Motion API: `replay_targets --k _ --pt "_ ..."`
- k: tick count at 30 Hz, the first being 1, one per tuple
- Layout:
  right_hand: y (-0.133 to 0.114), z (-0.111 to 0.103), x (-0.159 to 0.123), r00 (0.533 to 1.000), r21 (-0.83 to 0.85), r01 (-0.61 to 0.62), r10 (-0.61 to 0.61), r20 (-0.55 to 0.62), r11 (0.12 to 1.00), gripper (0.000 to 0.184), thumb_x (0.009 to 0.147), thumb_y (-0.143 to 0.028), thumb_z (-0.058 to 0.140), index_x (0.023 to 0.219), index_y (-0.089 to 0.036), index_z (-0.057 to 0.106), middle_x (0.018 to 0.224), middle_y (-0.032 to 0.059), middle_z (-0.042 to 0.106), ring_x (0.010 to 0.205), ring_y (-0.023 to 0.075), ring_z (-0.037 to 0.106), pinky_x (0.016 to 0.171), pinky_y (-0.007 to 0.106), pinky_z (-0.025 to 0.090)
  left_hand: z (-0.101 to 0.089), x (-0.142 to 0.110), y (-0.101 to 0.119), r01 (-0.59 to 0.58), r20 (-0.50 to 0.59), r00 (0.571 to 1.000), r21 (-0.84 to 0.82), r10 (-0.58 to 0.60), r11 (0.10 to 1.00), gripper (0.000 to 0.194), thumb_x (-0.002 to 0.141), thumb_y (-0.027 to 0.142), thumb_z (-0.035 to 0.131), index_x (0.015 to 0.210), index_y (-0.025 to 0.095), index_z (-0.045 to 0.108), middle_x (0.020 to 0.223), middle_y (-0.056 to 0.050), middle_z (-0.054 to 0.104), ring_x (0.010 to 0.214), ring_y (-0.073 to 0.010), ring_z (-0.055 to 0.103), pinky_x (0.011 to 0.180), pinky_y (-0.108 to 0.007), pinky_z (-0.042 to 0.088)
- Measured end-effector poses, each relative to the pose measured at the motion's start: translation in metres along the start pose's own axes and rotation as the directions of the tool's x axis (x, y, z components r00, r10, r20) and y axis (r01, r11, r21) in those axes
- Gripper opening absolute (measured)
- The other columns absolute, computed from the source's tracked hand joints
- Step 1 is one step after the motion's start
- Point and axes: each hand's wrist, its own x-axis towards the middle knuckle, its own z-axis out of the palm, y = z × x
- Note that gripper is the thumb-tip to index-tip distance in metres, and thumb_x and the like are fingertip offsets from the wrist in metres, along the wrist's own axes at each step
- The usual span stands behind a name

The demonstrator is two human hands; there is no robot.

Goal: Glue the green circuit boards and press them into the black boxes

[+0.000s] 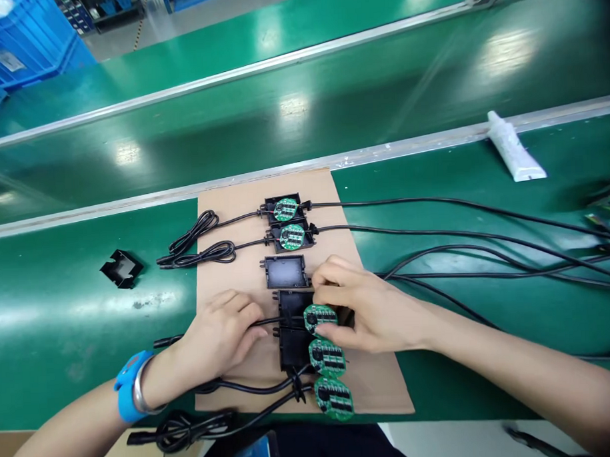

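On a brown cardboard sheet (234, 204) lie several small black plastic boxes with cables. My right hand (368, 309) pinches a round green circuit board (319, 316) at the edge of an open black box (292, 305). My left hand (223, 338) is closed on the black cable (268, 321) that enters that box from the left. Two more round green boards (327, 358) (335, 397) lie just below, wired to another black box (293, 349). Further back, two boxes (284, 209) (292, 237) hold green boards, and an empty black box (285, 272) sits between.
Long black cables (485, 239) run to the right across the green belt. A loose black plastic part (121, 268) lies to the left. A white tube (513, 151) rests at the metal rail at right. Blue crates (23, 45) stand at the far left. Coiled cables (192, 429) lie near me.
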Motion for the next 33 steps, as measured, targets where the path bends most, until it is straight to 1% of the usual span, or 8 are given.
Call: replay_targets --k 4,6,9,10,14,21,28,33 --pt "0.001 0.003 -0.004 0.996 -0.023 0.081 -0.082 -0.035 0.996 0.021 0.09 -0.027 0.059 0.071 -0.018 0.057 0.097 0.0093 0.053 0.09 0.0203 0.05 0.074 0.033 0.046 0.008 0.0 -0.006 -0.003 -0.064 0.998 -0.087 -0.003 0.996 0.013 0.098 0.027 0.05 0.093 0.019 0.058 0.089 -0.005 0.067 0.081 -0.0209 0.062 0.072 -0.033 0.049" --pt "0.005 -0.004 -0.003 0.997 0.009 0.07 -0.069 -0.037 0.998 0.019 0.091 -0.037 0.063 0.087 -0.019 0.061 0.104 0.01 0.057 0.092 0.0201 0.054 0.076 0.033 0.05 0.001 0.002 -0.01 0.006 -0.121 0.992 -0.121 -0.021 0.993 0.013 0.1 0.026 0.048 0.095 0.019 0.059 0.086 -0.002 0.068 0.077 -0.0177 0.063 0.068 -0.029 0.048" --pt "0.016 -0.015 0.0 0.997 0.053 -0.012 0.016 -0.077 0.999 0.048 0.089 -0.05 0.065 0.124 -0.019 0.053 0.115 0.0123 0.061 0.098 0.0212 0.061 0.079 0.032 0.054 -0.013 0.003 -0.02 0.06 -0.261 0.963 -0.061 -0.074 0.996 0.016 0.101 0.026 0.045 0.097 0.02 0.059 0.09 -0.002 0.07 0.079 -0.0164 0.065 0.069 -0.026 0.048" --pt "0.021 -0.016 0.001 0.994 0.037 -0.039 0.043 -0.1 0.999 0.047 0.092 -0.047 0.062 0.128 -0.019 0.05 0.117 0.0124 0.062 0.099 0.0213 0.062 0.079 0.032 0.054 -0.016 0.004 -0.024 0.093 -0.302 0.949 -0.01 -0.092 0.996 0.017 0.101 0.027 0.045 0.097 0.019 0.06 0.093 -0.003 0.07 0.082 -0.0172 0.066 0.069 -0.027 0.048" --pt "0.042 -0.006 0.002 0.985 -0.132 -0.054 0.031 -0.169 0.99 0.015 0.099 -0.021 0.045 0.107 -0.019 0.057 0.098 0.0081 0.067 0.089 0.0181 0.064 0.077 0.03 0.054 -0.014 0.008 -0.041 0.215 -0.298 0.943 0.2 -0.15 0.956 0.017 0.099 0.029 0.049 0.093 0.02 0.062 0.092 -0.003 0.069 0.08 -0.0196 0.066 0.063 -0.029 0.046" --pt "0.051 0.005 0.002 0.976 -0.476 -0.054 -0.054 -0.21 0.878 0.018 0.094 -0.009 0.048 0.087 -0.02 0.061 0.087 0.0043 0.065 0.083 0.0159 0.061 0.067 0.026 0.047 0.003 0.022 -0.045 0.288 -0.338 0.93 0.415 -0.148 0.863 0.016 0.096 0.03 0.053 0.09 0.02 0.063 0.083 -0.005 0.063 0.08 -0.0227 0.063 0.058 -0.031 0.042" --pt "0.055 -0.002 -0.006 0.957 -0.407 -0.036 -0.086 -0.278 0.913 0.017 0.09 -0.005 0.049 0.087 -0.017 0.059 0.087 0.0046 0.062 0.082 0.0156 0.059 0.07 0.027 0.046 0.001 0.024 -0.041 0.208 -0.364 0.93 0.388 -0.058 0.898 0.021 0.097 0.034 0.053 0.085 0.02 0.062 0.081 -0.003 0.062 0.075 -0.0198 0.061 0.061 -0.031 0.043" --pt "0.062 0.001 -0.006 0.971 -0.568 -0.088 -0.057 -0.233 0.818 0.019 0.087 -0.004 0.05 0.081 -0.018 0.062 0.081 0.0055 0.06 0.078 0.018 0.053 0.065 0.029 0.041 0.004 0.031 -0.038 0.204 -0.308 0.949 0.418 -0.073 0.885 0.018 0.095 0.031 0.054 0.084 0.02 0.062 0.08 -0.004 0.061 0.07 -0.0203 0.059 0.056 -0.031 0.041"
